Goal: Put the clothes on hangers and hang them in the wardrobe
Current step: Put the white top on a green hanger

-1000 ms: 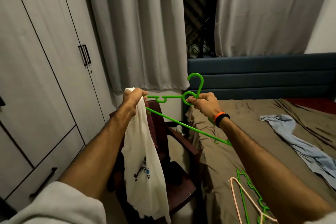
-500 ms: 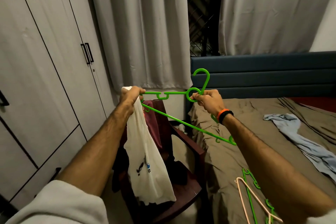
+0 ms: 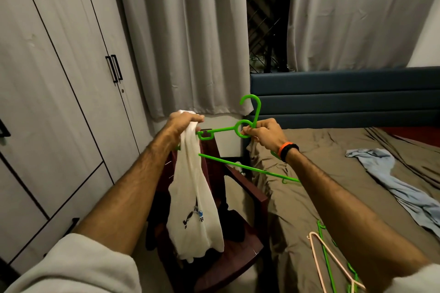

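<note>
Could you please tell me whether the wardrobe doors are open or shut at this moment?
Shut. The wardrobe doors lie flush, their two black handles side by side at the seam, with no interior showing.

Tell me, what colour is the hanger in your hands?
Bright green. The hanger shows best in the head view, its only view.

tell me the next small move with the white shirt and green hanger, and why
Probably slide the green hanger's left arm further into the white shirt. The left hand bunches the shirt's top at that arm's tip, and the right hand grips the ring below the hook.
</note>
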